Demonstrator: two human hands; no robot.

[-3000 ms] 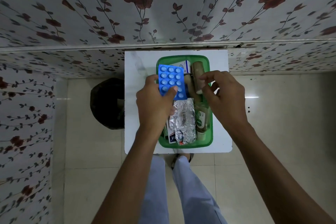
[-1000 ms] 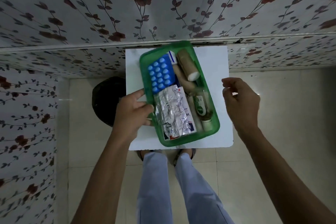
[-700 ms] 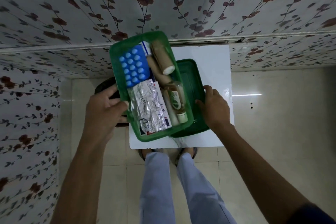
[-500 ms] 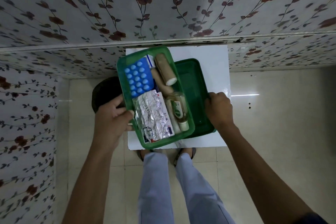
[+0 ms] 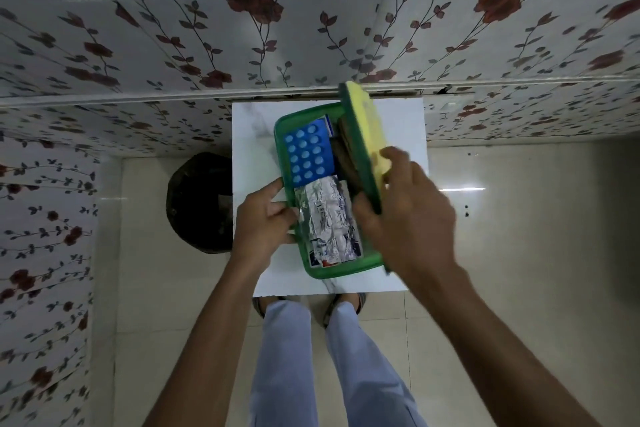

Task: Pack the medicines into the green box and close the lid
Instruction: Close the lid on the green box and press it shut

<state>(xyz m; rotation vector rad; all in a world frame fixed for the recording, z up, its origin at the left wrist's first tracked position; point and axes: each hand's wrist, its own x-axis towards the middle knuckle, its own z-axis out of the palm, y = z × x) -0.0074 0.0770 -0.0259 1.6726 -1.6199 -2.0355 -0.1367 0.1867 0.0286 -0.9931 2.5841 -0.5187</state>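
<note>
The green box (image 5: 282, 142) sits on the small white table (image 5: 252, 149). Inside lie a blue blister pack (image 5: 306, 154), a silver foil strip (image 5: 327, 215) and brown rolls (image 5: 344, 146) half hidden in shadow. My left hand (image 5: 263, 222) grips the box's left rim. My right hand (image 5: 405, 215) holds the lid (image 5: 363, 135), green-edged with a yellow face, tilted on edge over the box's right side. The bottle is hidden behind the lid.
A dark round bin (image 5: 199, 201) stands on the tiled floor left of the table. Floral wall panels (image 5: 311, 45) rise close behind the table. My legs (image 5: 311, 357) are at the table's near edge.
The box came back down onto the table from its lifted spot at the left. My right hand picked the lid up off the table and tilted it over the box.
</note>
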